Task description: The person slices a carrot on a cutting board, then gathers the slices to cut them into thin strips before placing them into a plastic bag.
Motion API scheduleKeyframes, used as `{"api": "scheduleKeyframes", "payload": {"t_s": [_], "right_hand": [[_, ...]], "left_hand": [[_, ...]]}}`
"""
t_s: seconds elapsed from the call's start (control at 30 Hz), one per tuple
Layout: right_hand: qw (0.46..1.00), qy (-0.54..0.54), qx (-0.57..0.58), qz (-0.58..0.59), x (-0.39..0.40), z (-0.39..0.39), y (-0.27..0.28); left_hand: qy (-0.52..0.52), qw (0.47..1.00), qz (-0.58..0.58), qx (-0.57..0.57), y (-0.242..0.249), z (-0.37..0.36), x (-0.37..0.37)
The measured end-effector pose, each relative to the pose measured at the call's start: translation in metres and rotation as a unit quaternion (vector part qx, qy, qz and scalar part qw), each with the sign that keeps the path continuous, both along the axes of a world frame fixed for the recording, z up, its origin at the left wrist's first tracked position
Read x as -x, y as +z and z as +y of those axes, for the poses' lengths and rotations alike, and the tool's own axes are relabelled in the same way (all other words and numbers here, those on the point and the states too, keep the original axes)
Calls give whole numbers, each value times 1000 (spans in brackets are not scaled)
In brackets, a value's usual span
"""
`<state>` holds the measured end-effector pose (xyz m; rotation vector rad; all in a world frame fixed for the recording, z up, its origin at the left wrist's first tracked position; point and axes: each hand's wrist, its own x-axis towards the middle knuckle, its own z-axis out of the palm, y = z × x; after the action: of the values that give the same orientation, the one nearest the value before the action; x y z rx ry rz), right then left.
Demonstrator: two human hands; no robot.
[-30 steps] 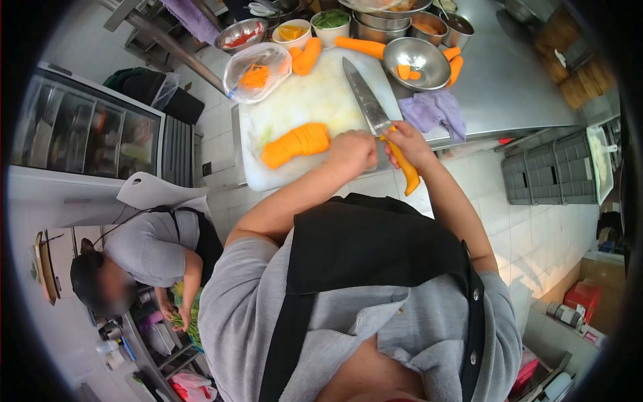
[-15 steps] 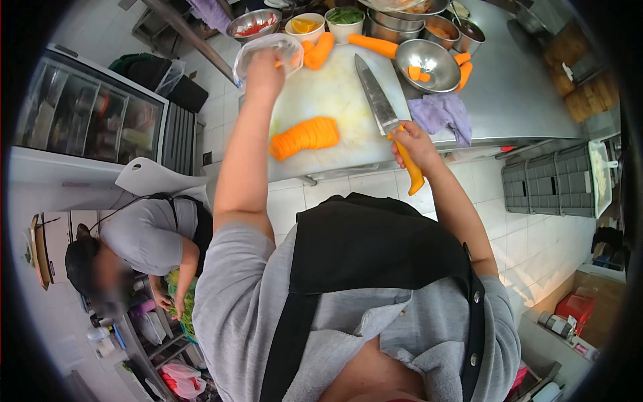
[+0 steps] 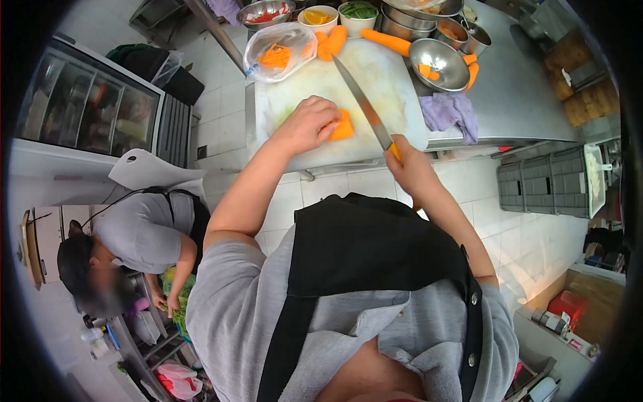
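Observation:
My left hand rests with curled fingers over the sliced carrot on the white cutting board, covering most of it. Around the knife's yellow handle my right hand is closed. The blade of the knife points up and left over the board, just right of the carrot. At the board's back left corner lies a clear plastic bag with carrot strips in it. Whole carrots lie at the board's back edge.
A steel bowl with carrot pieces stands right of the board, with a purple cloth before it. Behind are bowls of red strips and green leaves. A co-worker bends over greens at the left.
My left hand has left the plastic bag and come down onto the sliced carrot. The knife in my right hand has shifted left, with its blade turned.

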<state>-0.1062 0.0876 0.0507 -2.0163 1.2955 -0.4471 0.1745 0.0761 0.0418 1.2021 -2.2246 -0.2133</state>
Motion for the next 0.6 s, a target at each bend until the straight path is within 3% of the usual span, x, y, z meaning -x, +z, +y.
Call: {"api": "scheduleKeyframes", "payload": {"t_s": [0.1, 0.6], "right_hand": [[997, 17, 53, 54, -14, 14, 6], [981, 1, 81, 177, -51, 38, 24]], "left_hand": [[-28, 1000, -1, -10, -9, -8, 0], [-29, 998, 52, 16, -29, -13, 2]]}}
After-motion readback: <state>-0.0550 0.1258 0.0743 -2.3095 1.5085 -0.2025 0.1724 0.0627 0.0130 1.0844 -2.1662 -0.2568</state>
